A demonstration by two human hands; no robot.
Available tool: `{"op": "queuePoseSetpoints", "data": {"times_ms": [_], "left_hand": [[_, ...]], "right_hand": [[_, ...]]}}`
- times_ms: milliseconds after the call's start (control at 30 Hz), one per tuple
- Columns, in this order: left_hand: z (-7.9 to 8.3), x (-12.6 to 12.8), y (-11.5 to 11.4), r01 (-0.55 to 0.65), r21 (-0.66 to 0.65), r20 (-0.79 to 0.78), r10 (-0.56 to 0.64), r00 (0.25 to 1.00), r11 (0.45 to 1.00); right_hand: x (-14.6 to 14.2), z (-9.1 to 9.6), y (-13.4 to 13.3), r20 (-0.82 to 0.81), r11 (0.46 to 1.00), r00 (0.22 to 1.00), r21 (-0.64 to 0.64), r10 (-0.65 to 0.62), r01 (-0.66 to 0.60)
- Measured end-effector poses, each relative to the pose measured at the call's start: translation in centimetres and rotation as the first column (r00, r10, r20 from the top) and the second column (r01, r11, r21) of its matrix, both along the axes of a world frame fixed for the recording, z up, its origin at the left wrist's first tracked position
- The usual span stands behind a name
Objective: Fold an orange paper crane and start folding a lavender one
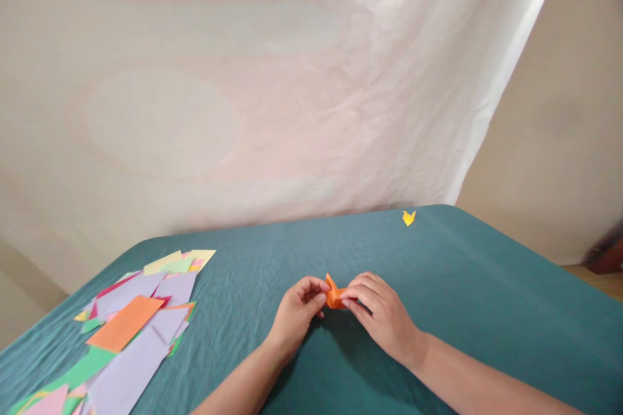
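Near the middle of the desk (467, 285), from the head view, I see both hands meeting over a small orange fold (335, 297). My left hand (296, 312) pinches its left side, thumb and forefinger closed on the paper, with the other fingers curled under. My right hand (377, 311) grips the right side the same way, fingertips closed on the paper's edge. Held from both ends like this, the fold sits just above the teal cloth, so the creases can be worked without the desk getting in the way. A point of the paper sticks up between the two thumbs.

To my left lies a loose pile of sheets (131, 331), lilac, green, pink, yellow and one orange on top, fanned out and overlapping. It lies well apart from the hands, probably as stock within reach of the left arm yet clear of the working spot.

Far across, near the back edge, a small yellow fold (409, 217) sits alone, well apart from everything, set aside as it seems. Behind the desk hangs a pale creased sheet (272, 91) as a backdrop.
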State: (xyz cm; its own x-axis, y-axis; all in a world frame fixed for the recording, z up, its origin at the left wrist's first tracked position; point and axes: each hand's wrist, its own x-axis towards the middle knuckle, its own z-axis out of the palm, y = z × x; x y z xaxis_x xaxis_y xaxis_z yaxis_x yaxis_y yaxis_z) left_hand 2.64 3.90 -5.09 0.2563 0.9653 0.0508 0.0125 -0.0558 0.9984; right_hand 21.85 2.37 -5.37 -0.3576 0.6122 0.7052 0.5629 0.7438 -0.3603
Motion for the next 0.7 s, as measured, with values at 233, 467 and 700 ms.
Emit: {"op": "queuePoseSetpoints", "data": {"times_ms": [233, 467, 700], "left_hand": [[0.1, 0.8, -1.0, -0.093, 0.075, -0.269, 0.110, 0.957, 0.993], [1.1, 0.7, -2.4, 0.005, 0.539, -0.490, 0.308, 0.816, 0.842], [0.8, 0.0, -2.1, 0.224, 0.652, -0.605, 0.318, 0.730, 0.725]], "right_hand": [[-0.1, -0.2, -0.1, 0.030, 1.000, 0.999, -0.015, 0.024, -0.024], [0.0, -0.1, 0.0, -0.060, 0.998, 0.998, -0.060, -0.035, 0.032], [-0.4, -0.2, -0.4, -0.058, 0.994, 0.996, -0.077, 0.069, -0.073]]}}
